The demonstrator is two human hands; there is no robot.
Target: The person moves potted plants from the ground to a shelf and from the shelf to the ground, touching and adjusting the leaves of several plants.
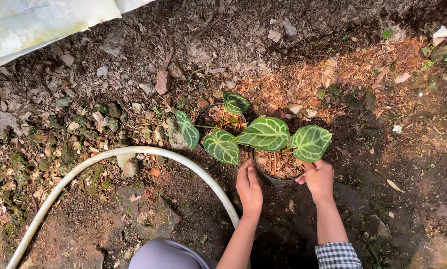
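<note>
A small dark pot (278, 180) filled with brown bark chips stands on the ground, holding a plant with heart-shaped green leaves veined in white (266, 133). My left hand (249, 188) presses against the pot's left side. My right hand (319, 178) grips its right rim, just under one leaf (310, 143). Behind it a second dark pot (203, 115) carries a similar plant with smaller leaves (235, 102).
A white hose (134, 151) arcs over the dirt from the lower left to just left of my left wrist. Stones, dry leaves and moss litter the ground. A white sheet (39, 22) lies at the top left. My knee in grey cloth (166, 254) shows at the bottom.
</note>
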